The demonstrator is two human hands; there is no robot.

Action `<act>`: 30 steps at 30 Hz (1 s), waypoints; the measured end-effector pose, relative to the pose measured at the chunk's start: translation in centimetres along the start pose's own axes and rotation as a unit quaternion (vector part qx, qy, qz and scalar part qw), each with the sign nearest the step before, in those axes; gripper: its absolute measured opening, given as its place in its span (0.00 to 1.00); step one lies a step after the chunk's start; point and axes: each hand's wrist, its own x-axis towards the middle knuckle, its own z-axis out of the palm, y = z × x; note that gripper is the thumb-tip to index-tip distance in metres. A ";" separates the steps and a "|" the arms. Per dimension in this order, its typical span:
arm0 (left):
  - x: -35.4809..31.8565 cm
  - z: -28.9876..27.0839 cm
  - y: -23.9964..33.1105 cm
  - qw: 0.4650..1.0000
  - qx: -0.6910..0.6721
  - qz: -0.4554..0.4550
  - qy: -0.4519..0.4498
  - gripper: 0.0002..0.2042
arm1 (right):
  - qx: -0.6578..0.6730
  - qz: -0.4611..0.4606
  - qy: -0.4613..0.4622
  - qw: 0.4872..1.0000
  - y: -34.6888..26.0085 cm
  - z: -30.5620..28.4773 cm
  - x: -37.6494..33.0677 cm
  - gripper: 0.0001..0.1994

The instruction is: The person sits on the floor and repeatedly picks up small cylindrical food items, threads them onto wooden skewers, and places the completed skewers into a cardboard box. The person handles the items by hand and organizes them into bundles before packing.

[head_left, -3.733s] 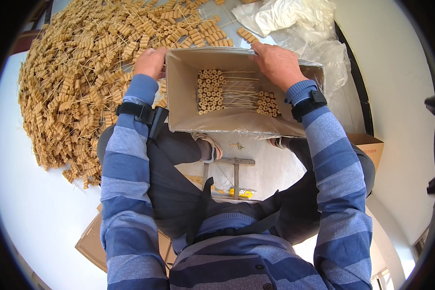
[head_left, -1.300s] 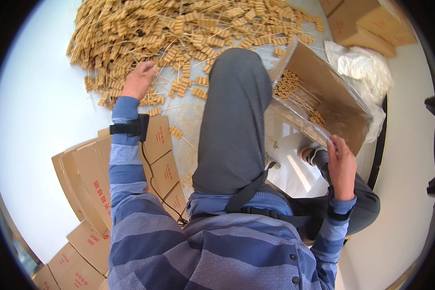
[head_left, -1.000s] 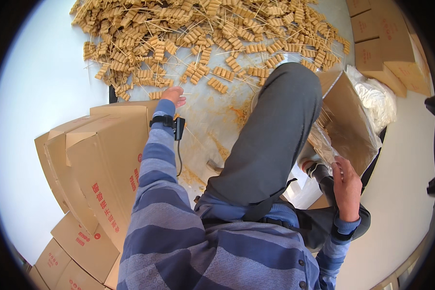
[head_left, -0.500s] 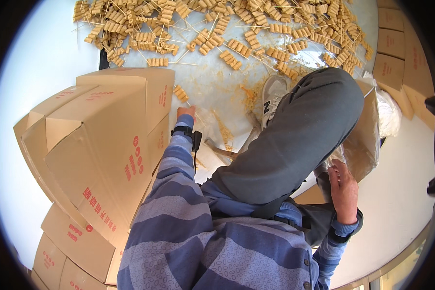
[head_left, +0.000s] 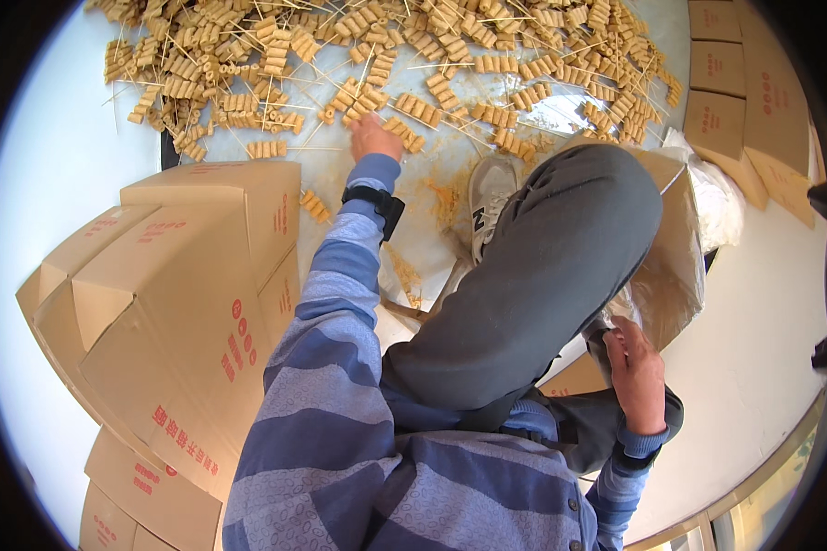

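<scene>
My left hand (head_left: 375,140) reaches forward over the floor to the near edge of a large heap of skewers, each with tan, ridged rolls on a thin stick. Its fingertips are by one skewer (head_left: 366,103); the hand hides whether they grip it. Another skewer (head_left: 420,109) lies just right of that hand. My right hand (head_left: 638,378) is low on the right beside my leg, with loosely bent fingers and nothing visible in them. Near its fingertips is an open carton (head_left: 678,241) lined with clear plastic.
Brown cartons (head_left: 175,303) with red print stand close on my left. A single skewer (head_left: 315,206) lies beside them. More cartons (head_left: 715,119) are stacked at the far right, near a white plastic bag (head_left: 717,204). My shoe (head_left: 492,197) rests on the crumb-strewn floor.
My left hand has moved forward from beside the single skewer near the cartons to the heap's edge; that skewer still lies there. My right hand stays low, its fingers closer together. The view has shifted slightly.
</scene>
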 end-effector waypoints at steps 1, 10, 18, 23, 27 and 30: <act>1.2 -0.7 0.0 0.999 0.034 -0.024 0.022 0.25 | -0.004 0.011 -0.005 1.000 0.4 0.0 0.1 0.13; 8.3 -3.7 -5.1 0.972 0.151 -0.159 -0.083 0.33 | 0.001 -0.006 -0.031 0.999 1.8 1.8 1.5 0.12; 3.8 -1.0 -1.0 0.995 -0.041 0.025 -0.087 0.34 | -0.008 -0.005 -0.040 0.999 1.7 1.6 2.4 0.11; 6.6 -9.3 -4.7 0.975 0.101 -0.077 0.185 0.38 | -0.024 0.017 -0.065 0.997 1.8 2.2 3.0 0.11; 12.0 -14.5 -8.7 0.919 0.029 -0.354 0.168 0.50 | -0.046 0.033 -0.092 0.994 1.8 2.9 3.6 0.11; 15.4 -14.5 -12.3 0.893 -0.014 -0.432 0.125 0.56 | -0.078 0.000 -0.093 0.993 2.3 3.2 4.3 0.10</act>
